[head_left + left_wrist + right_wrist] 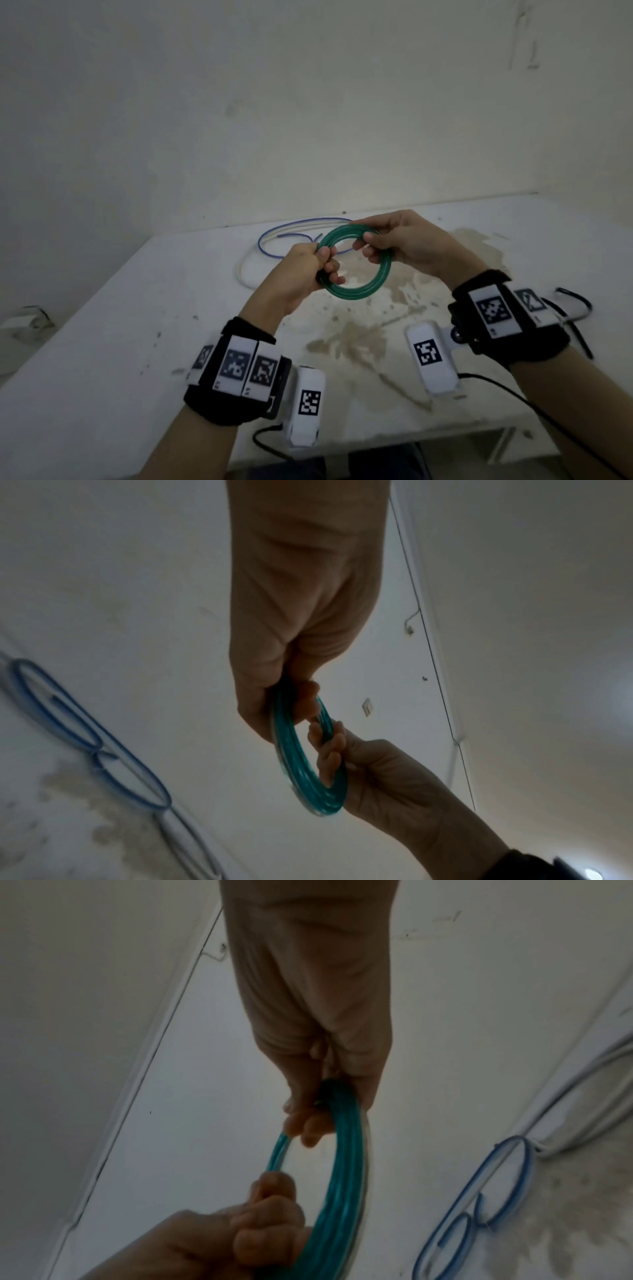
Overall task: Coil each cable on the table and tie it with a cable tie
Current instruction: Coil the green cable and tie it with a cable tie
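A green cable (363,289) wound into a round coil of several turns is held up above the table between both hands. My left hand (308,270) grips the coil's left side with curled fingers. My right hand (387,240) pinches its upper right side. In the left wrist view the green coil (301,767) shows edge-on, as does the green coil (342,1177) in the right wrist view. A blue cable (270,253) and a white cable (241,274) lie loose on the table behind the hands. No cable tie is visible.
The white table (120,325) has brown stains in its middle. It stands against a pale wall. A black cable (575,305) lies at the right near my right wrist. The blue cable (479,1199) loops beside the white one.
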